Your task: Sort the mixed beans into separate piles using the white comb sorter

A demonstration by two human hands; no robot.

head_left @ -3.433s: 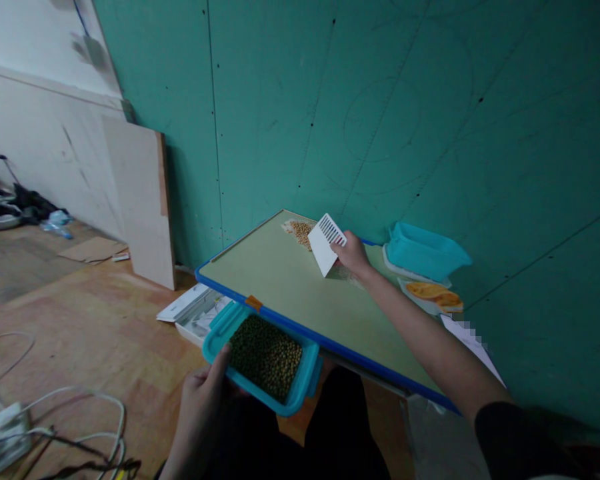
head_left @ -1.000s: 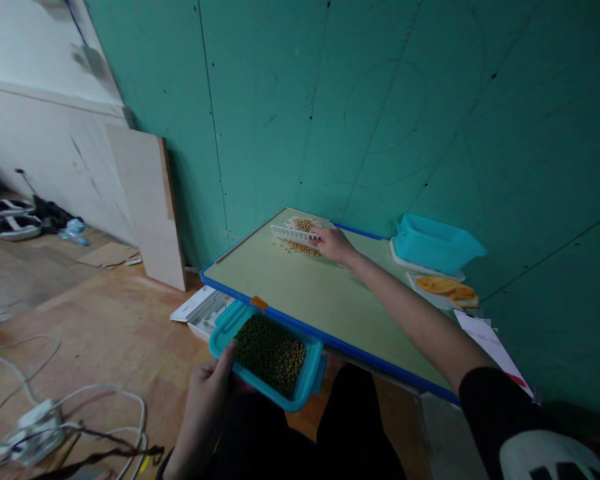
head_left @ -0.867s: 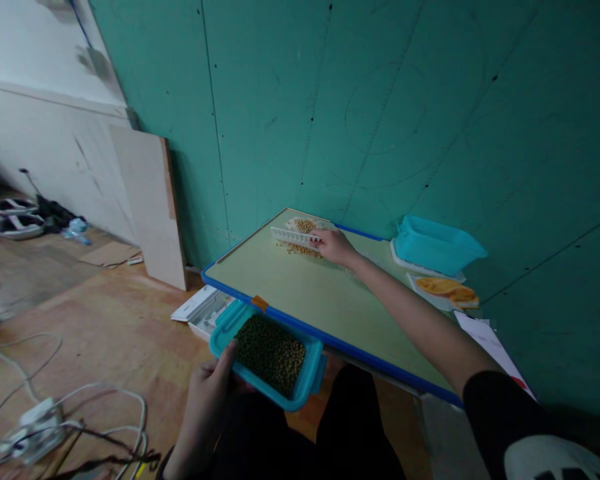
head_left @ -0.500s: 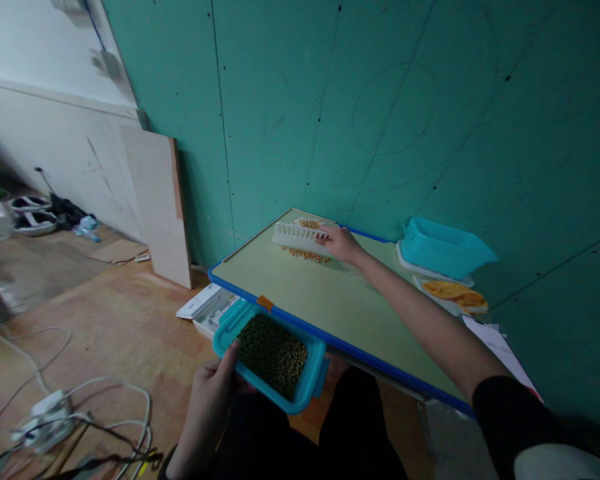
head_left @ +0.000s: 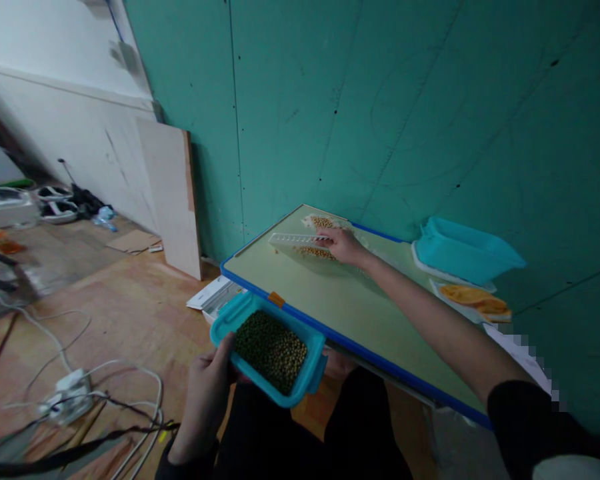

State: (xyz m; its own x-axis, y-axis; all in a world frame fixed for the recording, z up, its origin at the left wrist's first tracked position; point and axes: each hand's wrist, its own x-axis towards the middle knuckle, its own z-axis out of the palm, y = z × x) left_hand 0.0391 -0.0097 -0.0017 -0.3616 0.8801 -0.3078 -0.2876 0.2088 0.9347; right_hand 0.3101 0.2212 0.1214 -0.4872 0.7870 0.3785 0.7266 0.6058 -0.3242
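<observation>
My left hand [head_left: 207, 387] grips the near left side of a turquoise plastic container [head_left: 300, 385], thumb over the rim. Inside lie dark green beans [head_left: 260, 340] beside pale tan beans [head_left: 289, 353]. The container is held just off the table's front edge, above my legs. Over the table's far part, my right hand [head_left: 344, 245] is closed on the right end of a whitish plastic strip [head_left: 295, 239] with a row of slots. Tan beans [head_left: 322, 221] lie loose behind the strip, and more beans [head_left: 316, 253] lie on its near side.
The pale tabletop [head_left: 325, 300] has a blue edge and stands against a green wall [head_left: 300, 100]. On its right are a turquoise bin [head_left: 467, 253] and an orange cloth [head_left: 475, 300]. A power strip [head_left: 70, 397] with cables lies on the floor at left. A board [head_left: 173, 200] leans on the wall.
My right hand has tilted the strip, so its face looks narrower, and it sits farther left relative to the bean piles. The left hand still holds the container. My view has swung slightly left.
</observation>
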